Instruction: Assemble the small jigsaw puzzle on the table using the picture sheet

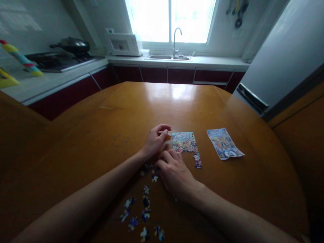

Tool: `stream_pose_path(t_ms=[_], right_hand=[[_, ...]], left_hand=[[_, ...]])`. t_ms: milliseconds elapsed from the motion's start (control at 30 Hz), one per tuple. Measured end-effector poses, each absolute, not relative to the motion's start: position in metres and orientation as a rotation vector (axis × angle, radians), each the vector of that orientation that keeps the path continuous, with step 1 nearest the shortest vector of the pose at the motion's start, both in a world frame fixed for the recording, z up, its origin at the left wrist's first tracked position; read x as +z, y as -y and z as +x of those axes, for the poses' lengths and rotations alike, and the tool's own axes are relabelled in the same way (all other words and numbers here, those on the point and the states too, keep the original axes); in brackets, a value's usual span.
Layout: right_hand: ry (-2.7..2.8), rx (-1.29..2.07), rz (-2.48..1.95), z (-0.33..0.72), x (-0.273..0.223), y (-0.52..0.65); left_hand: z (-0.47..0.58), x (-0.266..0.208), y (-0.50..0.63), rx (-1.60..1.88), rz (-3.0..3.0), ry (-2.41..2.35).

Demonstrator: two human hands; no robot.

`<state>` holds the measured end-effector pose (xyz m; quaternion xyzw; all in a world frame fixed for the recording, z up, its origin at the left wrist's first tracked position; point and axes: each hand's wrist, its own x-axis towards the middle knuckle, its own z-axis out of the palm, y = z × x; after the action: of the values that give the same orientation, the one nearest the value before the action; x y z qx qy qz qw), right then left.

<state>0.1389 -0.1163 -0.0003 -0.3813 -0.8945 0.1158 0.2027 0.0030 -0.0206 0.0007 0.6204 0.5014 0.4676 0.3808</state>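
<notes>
A partly assembled jigsaw puzzle lies on the table, with a gap along its lower side and a narrow strip running down at its right. At its left edge rests my left hand, fingers loosely curved and the thumb apart from them. My right hand is closed at the puzzle's lower left, fingertips bent down to the table; whatever they pinch is hidden. Loose puzzle pieces lie just left of the right hand. More puzzle pieces are scattered nearer to me, between my forearms.
A creased picture sheet lies right of the puzzle on the wooden table. Beyond the table are a sink, a microwave and a stove with a pan. A fridge stands at the right.
</notes>
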Motion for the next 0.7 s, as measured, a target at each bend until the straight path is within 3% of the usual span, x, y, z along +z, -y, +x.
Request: stream_pose_path(t_ms=[700], right_hand=[[2.467,0.534,-0.993,0.141,0.008,0.118]], left_hand=[[0.002,0.004,0.023,1.25,1.602,-1.286]])
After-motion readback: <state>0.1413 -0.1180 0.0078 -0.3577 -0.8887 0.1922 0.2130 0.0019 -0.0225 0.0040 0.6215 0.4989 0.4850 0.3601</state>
